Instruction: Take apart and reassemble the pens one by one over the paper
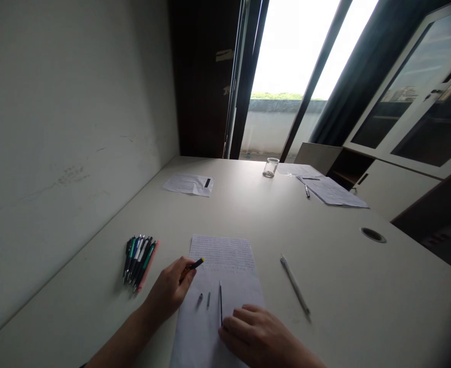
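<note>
My left hand [174,282] is closed around a black pen barrel with a yellow end [198,263], over the left edge of a handwritten sheet of paper [225,250]. My right hand [250,329] rests low on the sheet, fingers curled at the near end of a thin dark pen refill [221,301]. That refill points away from me. Between the hands, a small dark pen tip [200,297] and a short grey piece like a spring [209,300] lie on the paper. My right fingertips are partly hidden.
Several pens [139,263] lie bunched at the left. A white pen [295,285] lies right of the sheet. Farther back are a glass jar [270,167], a paper [189,184], a stack of papers [335,192] with a pen [307,191], and a cable hole [373,235].
</note>
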